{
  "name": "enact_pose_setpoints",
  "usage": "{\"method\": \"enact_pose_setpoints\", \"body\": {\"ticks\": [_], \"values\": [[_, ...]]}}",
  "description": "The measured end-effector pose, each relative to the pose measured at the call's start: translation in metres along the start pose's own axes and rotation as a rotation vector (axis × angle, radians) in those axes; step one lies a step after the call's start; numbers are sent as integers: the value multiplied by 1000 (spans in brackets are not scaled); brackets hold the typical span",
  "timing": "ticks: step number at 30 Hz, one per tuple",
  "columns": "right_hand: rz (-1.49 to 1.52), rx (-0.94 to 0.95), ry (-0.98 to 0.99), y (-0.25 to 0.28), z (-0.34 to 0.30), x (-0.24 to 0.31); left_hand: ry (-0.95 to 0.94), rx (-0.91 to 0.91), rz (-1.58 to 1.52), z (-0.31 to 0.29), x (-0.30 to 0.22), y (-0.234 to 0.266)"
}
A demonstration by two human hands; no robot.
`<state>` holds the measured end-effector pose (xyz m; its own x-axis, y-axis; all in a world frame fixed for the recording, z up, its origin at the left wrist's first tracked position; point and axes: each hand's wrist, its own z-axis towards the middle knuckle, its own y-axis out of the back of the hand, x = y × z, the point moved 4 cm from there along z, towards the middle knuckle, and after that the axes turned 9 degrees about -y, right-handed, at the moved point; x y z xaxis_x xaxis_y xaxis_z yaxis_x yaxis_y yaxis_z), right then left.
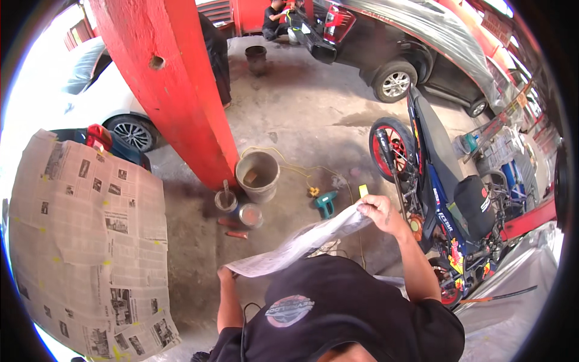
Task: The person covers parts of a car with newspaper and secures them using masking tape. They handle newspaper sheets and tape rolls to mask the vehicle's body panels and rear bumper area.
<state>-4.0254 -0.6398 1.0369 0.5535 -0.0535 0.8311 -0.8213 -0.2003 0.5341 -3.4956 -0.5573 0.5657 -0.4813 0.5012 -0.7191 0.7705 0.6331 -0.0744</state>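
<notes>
A newspaper sheet [295, 246] is stretched between my two hands in front of my chest, slanting up to the right. My right hand [379, 211] is closed on its upper right corner, thumb and fingers pinched together. A small yellow strip [363, 190] shows just above that hand, seemingly at the sheet's corner. At the lower left end, my left hand [227, 274] grips the other corner; its fingers are partly hidden behind the paper. To my left stands a vehicle part covered in newspaper [78, 229], held with bits of yellow tape.
A red pillar [175, 90] rises ahead. At its foot are a grey bucket [258, 192], two cans [250, 215] and a red-handled tool [237, 234]. A teal power tool [325, 205] lies near a yellow cord [295, 168]. A motorcycle [443, 175] stands right; a dark pickup [386, 48] and another person [276, 21] are behind.
</notes>
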Motion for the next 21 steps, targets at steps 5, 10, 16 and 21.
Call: {"method": "enact_pose_setpoints", "body": {"ticks": [5,10,16,21], "values": [[-47,87,-1,-29,11,-2,-551,-94,370,7,-103,-3],[-4,94,-10,-55,21,4,-1189,183,218,-115,-299,-102],[-101,189,113,-95,23,17,-2227,-681,-96,-386,-418,-119],[-113,193,232,-107,31,22,-2889,628,-435,-511,-434,-141]]}}
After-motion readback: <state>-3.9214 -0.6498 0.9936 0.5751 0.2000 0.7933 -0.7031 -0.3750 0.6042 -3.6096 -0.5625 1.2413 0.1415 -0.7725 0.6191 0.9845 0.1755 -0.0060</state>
